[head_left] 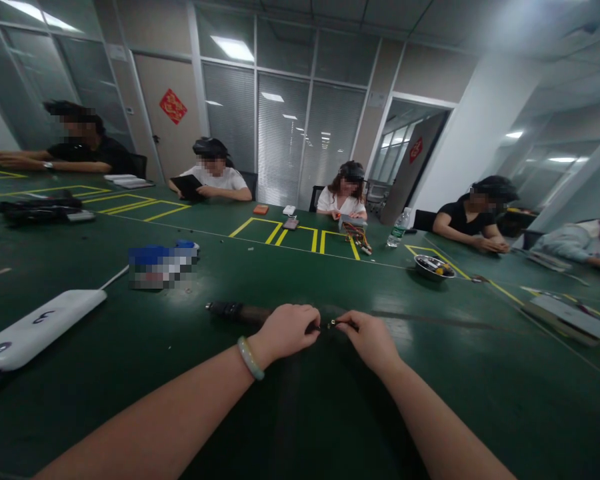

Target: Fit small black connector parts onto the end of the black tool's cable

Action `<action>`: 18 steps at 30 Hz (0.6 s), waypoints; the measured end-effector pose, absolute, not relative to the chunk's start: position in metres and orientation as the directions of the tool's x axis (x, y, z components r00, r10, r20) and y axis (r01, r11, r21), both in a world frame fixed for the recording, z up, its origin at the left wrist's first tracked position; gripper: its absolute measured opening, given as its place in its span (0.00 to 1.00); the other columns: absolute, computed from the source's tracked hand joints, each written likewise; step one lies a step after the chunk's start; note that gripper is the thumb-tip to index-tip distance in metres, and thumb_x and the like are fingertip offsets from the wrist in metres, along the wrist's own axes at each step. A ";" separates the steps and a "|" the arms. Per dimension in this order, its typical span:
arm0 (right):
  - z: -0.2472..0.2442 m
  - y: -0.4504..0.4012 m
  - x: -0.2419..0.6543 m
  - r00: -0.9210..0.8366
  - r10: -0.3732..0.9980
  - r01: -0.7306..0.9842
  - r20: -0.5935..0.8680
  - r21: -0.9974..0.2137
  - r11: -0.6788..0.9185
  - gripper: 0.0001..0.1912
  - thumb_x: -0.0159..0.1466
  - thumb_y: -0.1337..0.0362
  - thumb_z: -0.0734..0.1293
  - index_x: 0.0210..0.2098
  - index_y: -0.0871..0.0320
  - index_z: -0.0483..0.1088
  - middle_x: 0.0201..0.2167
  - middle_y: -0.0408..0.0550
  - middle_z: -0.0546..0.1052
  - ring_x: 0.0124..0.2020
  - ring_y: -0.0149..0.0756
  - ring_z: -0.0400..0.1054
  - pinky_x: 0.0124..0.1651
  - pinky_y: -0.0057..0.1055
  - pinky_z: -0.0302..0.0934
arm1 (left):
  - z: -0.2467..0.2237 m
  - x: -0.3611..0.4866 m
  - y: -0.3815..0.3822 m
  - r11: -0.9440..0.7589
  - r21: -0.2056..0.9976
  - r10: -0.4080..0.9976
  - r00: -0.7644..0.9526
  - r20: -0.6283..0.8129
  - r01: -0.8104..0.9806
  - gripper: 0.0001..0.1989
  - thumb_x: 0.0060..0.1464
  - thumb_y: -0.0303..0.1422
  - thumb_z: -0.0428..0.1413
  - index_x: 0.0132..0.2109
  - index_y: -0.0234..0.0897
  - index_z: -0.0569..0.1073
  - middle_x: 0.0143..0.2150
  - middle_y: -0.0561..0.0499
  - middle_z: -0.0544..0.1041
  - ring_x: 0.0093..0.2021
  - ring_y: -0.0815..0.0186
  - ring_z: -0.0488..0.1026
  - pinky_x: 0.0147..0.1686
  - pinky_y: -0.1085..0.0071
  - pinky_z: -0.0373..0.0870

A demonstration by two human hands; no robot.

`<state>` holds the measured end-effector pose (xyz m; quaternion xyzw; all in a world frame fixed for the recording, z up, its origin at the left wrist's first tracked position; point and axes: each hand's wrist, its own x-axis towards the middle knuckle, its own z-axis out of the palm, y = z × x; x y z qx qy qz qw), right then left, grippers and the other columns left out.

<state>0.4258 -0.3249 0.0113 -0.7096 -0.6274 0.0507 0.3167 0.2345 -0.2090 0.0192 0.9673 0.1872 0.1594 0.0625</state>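
- Brass-coloured piece, small, sat at the fingertips of the right hand, just above the green table, near the middle of the view and in front of the wearer.
- Right thumb and fingers were pinched closed on it. Left hand was curled in just beside it, fingertips drawn close together; a dark bit showed there, but could not tell whether they gripped it or how tightly they closed.
- Handling, judged by eye: probably light, stiff, not fragile; smooth faces might slip, and such a small part would drop easily.
- Best hold: thumb and forefinger on opposite edges, light pressure, face left free.
- Count, near: one brass-coloured piece, two hands, one pale bracelet on the left wrist, one dark rod-like tool lying beyond that hand.
- Count, farther: one white power strip, one metal bowl with an uncounted mix inside, one clear bottle.
- Around the table: five people.
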 end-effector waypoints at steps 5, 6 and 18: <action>0.007 -0.321 0.421 0.266 0.920 0.853 0.288 -0.514 -0.086 0.06 0.64 0.65 0.67 0.39 0.48 0.75 0.34 0.38 0.77 0.36 0.35 0.72 0.38 0.28 0.60 | 0.018 0.236 -0.208 -0.915 0.182 0.399 0.877 0.266 0.361 0.08 0.57 0.39 0.55 0.42 0.41 0.71 0.39 0.53 0.75 0.38 0.64 0.72 0.38 0.68 0.66; 0.006 -0.321 0.420 0.277 0.917 0.856 0.287 -0.508 -0.099 0.06 0.64 0.65 0.67 0.39 0.48 0.75 0.33 0.38 0.77 0.35 0.35 0.72 0.37 0.28 0.60 | 0.018 0.236 -0.208 -0.912 0.182 0.405 0.876 0.264 0.367 0.09 0.56 0.39 0.55 0.42 0.41 0.71 0.39 0.52 0.75 0.38 0.64 0.72 0.38 0.69 0.66; 0.003 -0.320 0.416 0.117 0.955 0.955 0.273 -0.295 -0.032 0.03 0.64 0.65 0.68 0.37 0.53 0.75 0.37 0.42 0.77 0.39 0.36 0.70 0.44 0.30 0.59 | 0.015 0.239 -0.206 -0.930 0.138 0.367 0.897 0.248 0.342 0.09 0.57 0.37 0.52 0.43 0.39 0.71 0.40 0.51 0.74 0.38 0.64 0.71 0.39 0.69 0.65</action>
